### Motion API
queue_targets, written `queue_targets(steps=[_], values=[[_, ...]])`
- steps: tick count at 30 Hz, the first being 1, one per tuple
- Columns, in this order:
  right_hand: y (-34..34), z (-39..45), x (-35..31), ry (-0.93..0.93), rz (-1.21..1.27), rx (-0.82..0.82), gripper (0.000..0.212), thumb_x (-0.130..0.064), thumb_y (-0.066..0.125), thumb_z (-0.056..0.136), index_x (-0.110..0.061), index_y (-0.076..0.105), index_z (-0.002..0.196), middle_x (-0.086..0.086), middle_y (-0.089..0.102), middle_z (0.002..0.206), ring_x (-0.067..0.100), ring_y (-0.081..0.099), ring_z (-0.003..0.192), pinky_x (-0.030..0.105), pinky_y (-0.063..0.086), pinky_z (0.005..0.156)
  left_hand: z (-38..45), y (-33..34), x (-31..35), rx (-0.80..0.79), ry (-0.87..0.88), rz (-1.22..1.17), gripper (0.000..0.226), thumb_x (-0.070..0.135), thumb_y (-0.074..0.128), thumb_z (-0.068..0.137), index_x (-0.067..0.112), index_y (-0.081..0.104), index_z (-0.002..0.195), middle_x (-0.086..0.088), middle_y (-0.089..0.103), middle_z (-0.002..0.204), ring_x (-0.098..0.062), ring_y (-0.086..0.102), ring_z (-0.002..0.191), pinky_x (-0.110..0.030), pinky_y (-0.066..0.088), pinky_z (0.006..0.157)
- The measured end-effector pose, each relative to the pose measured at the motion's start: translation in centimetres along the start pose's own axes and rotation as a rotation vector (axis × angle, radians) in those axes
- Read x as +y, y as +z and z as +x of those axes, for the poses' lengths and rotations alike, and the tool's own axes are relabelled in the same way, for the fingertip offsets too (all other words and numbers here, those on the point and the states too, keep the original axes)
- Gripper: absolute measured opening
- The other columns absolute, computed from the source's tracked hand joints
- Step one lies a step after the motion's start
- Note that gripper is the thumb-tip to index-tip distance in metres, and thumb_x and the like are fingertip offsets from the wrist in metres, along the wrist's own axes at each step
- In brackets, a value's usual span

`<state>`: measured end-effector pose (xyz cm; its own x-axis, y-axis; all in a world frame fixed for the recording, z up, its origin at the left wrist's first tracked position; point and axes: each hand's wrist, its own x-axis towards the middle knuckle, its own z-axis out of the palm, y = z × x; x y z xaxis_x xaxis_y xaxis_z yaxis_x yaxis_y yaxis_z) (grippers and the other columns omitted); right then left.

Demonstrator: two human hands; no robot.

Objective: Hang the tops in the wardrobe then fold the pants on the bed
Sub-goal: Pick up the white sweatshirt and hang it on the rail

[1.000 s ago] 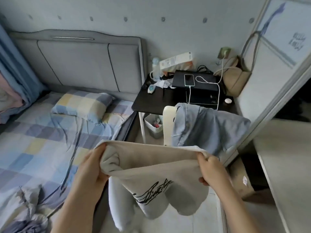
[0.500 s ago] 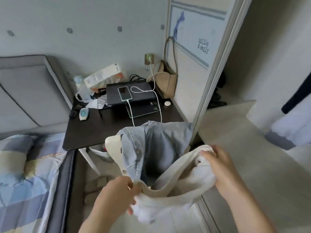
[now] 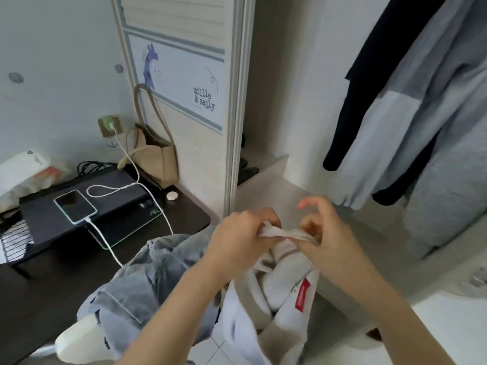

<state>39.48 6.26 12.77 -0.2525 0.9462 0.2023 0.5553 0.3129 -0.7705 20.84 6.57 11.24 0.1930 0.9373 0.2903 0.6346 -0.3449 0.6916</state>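
Observation:
A cream-white top (image 3: 279, 293) with a red label hangs bunched in front of me. My left hand (image 3: 239, 238) grips its upper edge, and my right hand (image 3: 324, 233) pinches the same edge just to the right. The two hands are close together. A light blue-grey garment (image 3: 147, 283) lies draped over a white chair back (image 3: 76, 338) at lower left. The open wardrobe (image 3: 303, 101) is straight ahead, with dark and grey clothes (image 3: 411, 106) hanging at the upper right. No bed shows in this view.
The sliding wardrobe door (image 3: 184, 83) stands left of the opening. A dark desk (image 3: 52, 285) at left carries a phone (image 3: 75, 206) on a charging cable, a black stand and a tan bag (image 3: 155, 156). A pale shelf (image 3: 276, 191) lies inside the wardrobe.
My view has swung right from the bed and desk to the open wardrobe. My hands have come together, gathering the top's edge between them.

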Motion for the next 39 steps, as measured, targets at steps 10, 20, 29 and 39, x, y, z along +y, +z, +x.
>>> queue_targets(steps=[10,20,29,39], values=[[2.1,-2.9,7.5,0.678,-0.471,0.020,0.022,-0.039,0.051,0.094,-0.021,0.039,0.095,-0.001,0.052,0.096,0.020,0.062,0.086,0.032,0.049,0.071,8.0,-2.5,3.4,0.285,0.023,-0.368,0.033,0.010,0.046,0.080,0.030,0.072,0.085,0.017,0.070,0.078,0.002,0.061,0.077,-0.008,0.043,0.063],[-5.0,7.4,2.6,0.704,1.143,0.451,0.025,-0.010,0.054,0.095,0.008,0.062,0.112,0.019,0.068,0.090,0.031,0.063,0.082,0.041,0.050,0.081,14.5,-5.3,0.7,0.159,-0.140,0.107,0.022,0.012,0.059,0.079,0.028,0.067,0.067,0.012,0.064,0.064,-0.004,0.058,0.067,-0.016,0.039,0.053],[-12.2,17.8,1.2,0.156,0.615,0.409,0.014,-0.024,0.068,0.084,-0.018,0.068,0.072,0.000,0.065,0.073,0.008,0.060,0.072,0.025,0.046,0.072,18.5,-9.6,-4.8,0.067,-0.650,-0.558,0.015,0.008,0.062,0.093,-0.003,0.071,0.094,-0.021,0.074,0.085,-0.029,0.074,0.075,-0.030,0.060,0.057],[-14.8,24.2,7.4,0.154,0.251,0.462,0.017,-0.020,0.068,0.085,-0.006,0.066,0.077,0.004,0.055,0.062,0.007,0.047,0.056,0.017,0.036,0.050,24.1,-11.2,-0.7,0.055,-0.490,-1.197,0.018,0.028,0.069,0.072,0.013,0.077,0.077,-0.001,0.067,0.067,-0.014,0.067,0.059,-0.027,0.057,0.055]])
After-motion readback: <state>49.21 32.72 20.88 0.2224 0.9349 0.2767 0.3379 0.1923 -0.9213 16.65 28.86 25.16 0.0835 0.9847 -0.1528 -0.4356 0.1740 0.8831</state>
